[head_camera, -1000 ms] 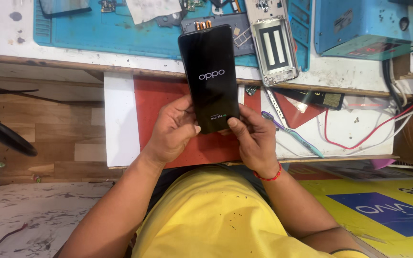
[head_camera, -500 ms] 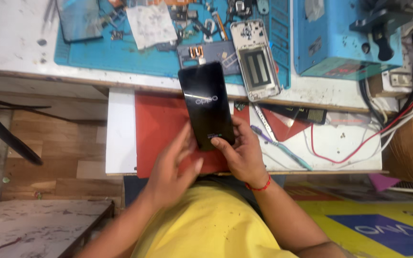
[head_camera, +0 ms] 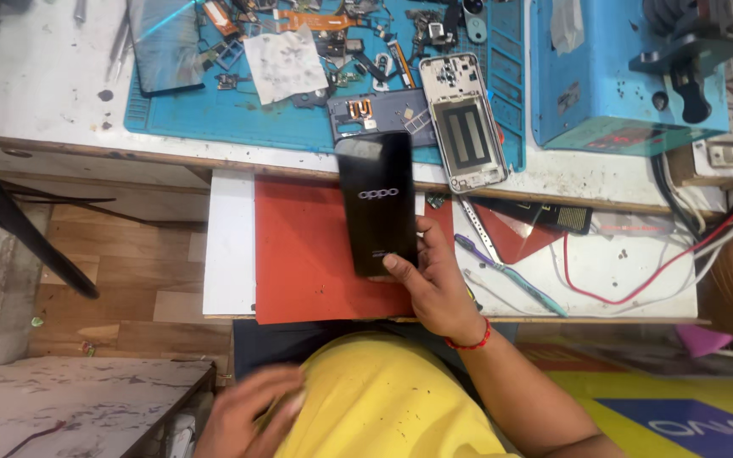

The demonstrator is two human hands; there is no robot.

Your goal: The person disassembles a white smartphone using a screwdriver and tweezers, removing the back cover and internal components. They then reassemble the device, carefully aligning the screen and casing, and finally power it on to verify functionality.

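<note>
Seen from above, a person in a yellow shirt sits at a cluttered repair bench. The right hand holds a black phone by its near end, thumb on the dark glossy face and fingers wrapped behind where they cannot be seen. The phone lies above a red mat, its long axis running away from the body and leaning slightly left, its far end reaching the bench edge. It is not clear whether it rests on the mat or is lifted just off it. The left hand is well apart, down by the lap beside the shirt, blurred; whether it is open or closed around anything cannot be told. So the right hand alone is at the phone, which lies ahead and left of it. Beyond the phone, on a blue mat, lie an empty phone frame, a grey inner plate, small loose parts and a crumpled white cloth. A blue machine stands far right, cut off by the top edge. Right of the hand lies a slim tool and loose wires.
</note>
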